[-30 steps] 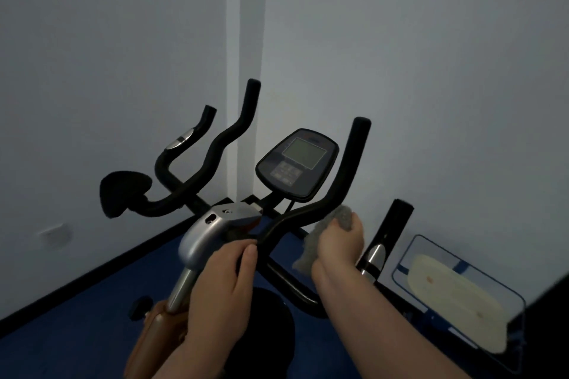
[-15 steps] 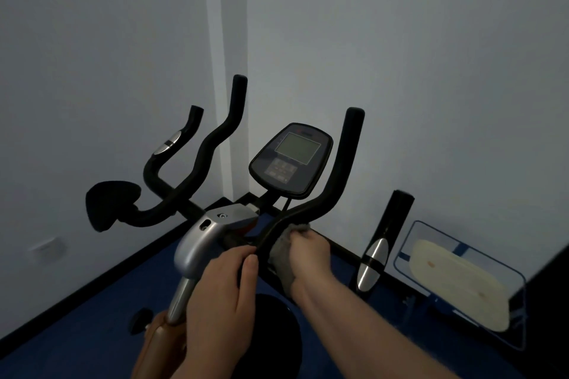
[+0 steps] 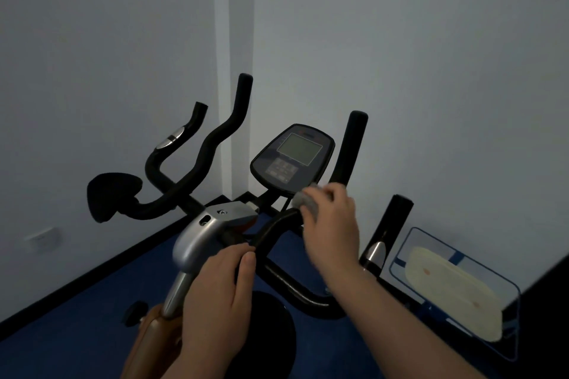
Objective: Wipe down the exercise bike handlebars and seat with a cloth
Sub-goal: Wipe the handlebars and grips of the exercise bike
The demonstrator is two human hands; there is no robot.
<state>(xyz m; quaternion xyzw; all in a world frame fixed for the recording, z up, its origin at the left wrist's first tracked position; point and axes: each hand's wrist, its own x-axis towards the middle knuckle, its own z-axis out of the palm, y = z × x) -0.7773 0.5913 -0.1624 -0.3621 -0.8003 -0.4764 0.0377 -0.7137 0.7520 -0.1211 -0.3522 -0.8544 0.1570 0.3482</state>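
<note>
The exercise bike's black handlebars (image 3: 215, 138) branch out in front of me around a dark console (image 3: 292, 157) with a grey screen. My right hand (image 3: 332, 224) grips a grey cloth (image 3: 304, 201), wrapped around the right inner bar (image 3: 351, 148) just below the console. My left hand (image 3: 221, 283) holds the bar's centre beside the silver clamp housing (image 3: 203, 234). A black arm pad (image 3: 110, 194) sits at the left end. No seat is visible.
The bike stands in a corner between two pale walls, on a blue floor (image 3: 77, 326). A blue-framed panel with a cream oval pad (image 3: 455, 289) leans at the right. A wall socket (image 3: 43, 238) is low on the left wall. A black round part (image 3: 271, 338) lies below the bars.
My right hand slid down the right inner bar with the cloth, then back up to just under the console. My left hand kept its hold at the centre.
</note>
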